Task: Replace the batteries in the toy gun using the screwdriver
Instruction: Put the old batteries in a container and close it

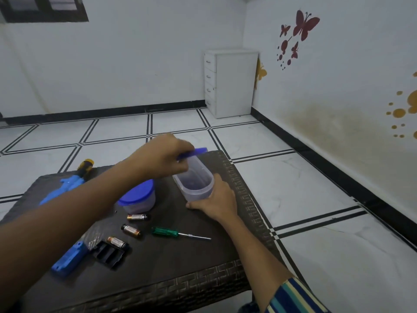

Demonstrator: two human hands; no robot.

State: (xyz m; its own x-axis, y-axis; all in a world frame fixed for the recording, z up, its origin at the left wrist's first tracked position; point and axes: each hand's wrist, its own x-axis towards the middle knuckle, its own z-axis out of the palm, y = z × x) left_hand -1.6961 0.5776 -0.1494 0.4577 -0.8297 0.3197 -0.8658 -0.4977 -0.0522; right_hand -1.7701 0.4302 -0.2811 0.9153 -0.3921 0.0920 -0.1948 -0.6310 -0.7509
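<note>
My left hand (164,155) grips a blue lid (195,152) lifted over an oblong clear container (195,181), whose near side my right hand (216,199) holds. Three batteries (136,217) (130,229) (116,242) lie on the dark table (180,267), with a green-handled screwdriver (178,233) to their right. The blue toy gun (67,184) with an orange-and-black tip lies at the far left. A black battery cover (108,255) and a blue gun part (68,259) lie near the front left.
A round clear container with a blue lid (137,196) stands beside the oblong one, under my left forearm. The table's woven edge (246,199) drops to a white tiled floor. A white drawer unit (230,83) stands in the far corner.
</note>
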